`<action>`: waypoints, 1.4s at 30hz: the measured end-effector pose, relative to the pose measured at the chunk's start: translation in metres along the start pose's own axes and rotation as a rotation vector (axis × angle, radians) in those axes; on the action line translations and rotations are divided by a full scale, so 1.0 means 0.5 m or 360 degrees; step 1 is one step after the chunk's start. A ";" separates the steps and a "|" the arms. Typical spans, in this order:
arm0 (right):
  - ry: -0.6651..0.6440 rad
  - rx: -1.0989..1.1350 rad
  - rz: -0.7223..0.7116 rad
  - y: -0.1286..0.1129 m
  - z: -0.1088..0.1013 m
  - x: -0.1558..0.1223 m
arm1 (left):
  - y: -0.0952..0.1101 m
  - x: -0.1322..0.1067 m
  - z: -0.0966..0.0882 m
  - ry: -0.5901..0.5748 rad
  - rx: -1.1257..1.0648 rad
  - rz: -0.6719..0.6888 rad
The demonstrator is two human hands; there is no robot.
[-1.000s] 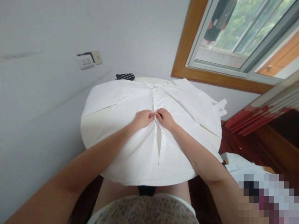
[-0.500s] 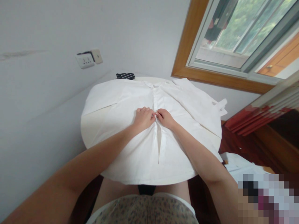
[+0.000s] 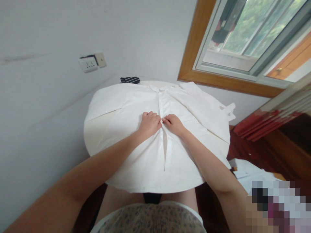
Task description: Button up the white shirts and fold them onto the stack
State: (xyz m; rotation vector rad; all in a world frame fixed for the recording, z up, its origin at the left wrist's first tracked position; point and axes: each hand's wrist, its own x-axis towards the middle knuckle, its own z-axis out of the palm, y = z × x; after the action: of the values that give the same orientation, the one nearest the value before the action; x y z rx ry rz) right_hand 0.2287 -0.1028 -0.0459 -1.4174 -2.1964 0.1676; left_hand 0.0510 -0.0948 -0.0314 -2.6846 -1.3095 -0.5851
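A white shirt [image 3: 136, 103] lies spread front up over a round white table, its collar toward the wall and its sleeves out to both sides. My left hand [image 3: 150, 123] pinches the front placket near the middle of the shirt. Just to its right, my right hand [image 3: 173, 124] is closed on the placket's other edge, fingertips almost meeting the left ones. Below the hands the two front edges part in a narrow gap. Above them the placket runs together up to the collar. Any button between the fingers is hidden.
The round table [image 3: 98, 131] stands against the wall. A dark striped cloth [image 3: 130, 80] rests at its far edge. Wall sockets [image 3: 88, 64] are at left, a wood-framed window [image 3: 189, 58] at right. Red-bottomed curtains [image 3: 255, 124] and pale cloth [image 3: 252, 170] are to the right.
Both hands stay at the same place on the placket. The right fingers have shifted very slightly; the shirt lies as before.
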 end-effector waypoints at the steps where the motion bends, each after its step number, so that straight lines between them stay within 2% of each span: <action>1: 0.0009 0.0003 -0.0014 -0.001 -0.001 -0.002 | -0.001 0.001 0.001 -0.0021 -0.0037 -0.0044; 6: 0.0029 0.0247 0.0047 -0.003 0.002 -0.006 | -0.015 0.012 0.014 -0.0183 -0.0314 -0.0273; 10: 0.0026 0.0469 0.0298 -0.007 0.006 -0.006 | -0.022 0.018 0.020 -0.0212 -0.0327 -0.0261; 13: 0.0010 0.0532 0.0375 -0.011 0.007 -0.006 | -0.024 0.018 0.019 -0.0212 -0.0319 -0.0230; 18: 0.0044 0.0498 0.0359 -0.015 0.006 -0.008 | -0.028 0.017 0.020 -0.0182 -0.0352 -0.0189; 24: 0.0056 0.0439 0.0372 -0.015 0.009 -0.009 | -0.031 0.024 0.024 -0.0149 -0.0426 -0.0246; 32: 0.0000 0.0478 0.0354 -0.011 0.012 -0.007 | -0.029 0.032 0.024 -0.0173 -0.0462 -0.0347; 38: 0.0000 0.0504 0.0331 -0.011 0.003 -0.010 | -0.028 0.037 0.019 -0.0265 -0.0529 -0.0439; 42: -0.0045 0.0514 0.0268 -0.014 -0.004 -0.011 | -0.032 0.038 0.019 -0.0264 -0.0553 -0.0393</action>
State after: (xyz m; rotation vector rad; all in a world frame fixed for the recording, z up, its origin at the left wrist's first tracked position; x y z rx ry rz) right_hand 0.2256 -0.1113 -0.0435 -1.4171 -1.9610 0.5777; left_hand 0.0520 -0.0681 -0.0343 -2.9165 -1.7487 -0.6839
